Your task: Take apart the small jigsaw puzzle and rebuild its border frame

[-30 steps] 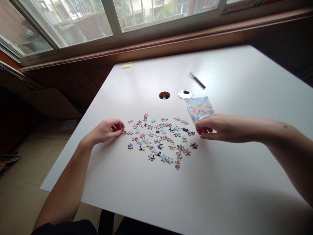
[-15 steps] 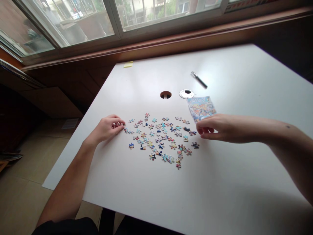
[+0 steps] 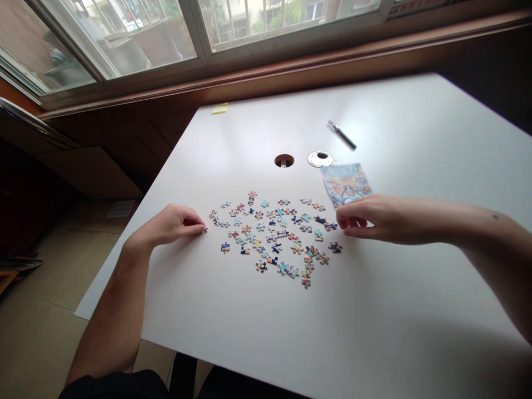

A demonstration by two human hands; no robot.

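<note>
Many small jigsaw pieces [image 3: 271, 224] lie loosely spread over the middle of the white table. At their left edge, my left hand [image 3: 178, 224] pinches one puzzle piece [image 3: 205, 229] between thumb and fingertips, low over the tabletop. My right hand [image 3: 359, 217] is at the right side of the spread, its fingers curled and thumb drawn in. Whatever those fingers hold, if anything, is hidden. Just behind my right hand lies a colourful picture sheet [image 3: 346, 182], its lower corner partly covered by the hand.
A pen [image 3: 342, 134] lies beyond the sheet. Nearer the middle are a round cable hole [image 3: 284, 160] and its metal cover [image 3: 320, 159]. A yellow sticky note [image 3: 220, 108] is at the far left corner of the white table [image 3: 249, 327]. A window runs behind.
My left hand has drawn back a little to the left and toward me, with the puzzle piece in its fingertips. My right hand stays almost in place. The view has shifted slightly.
</note>
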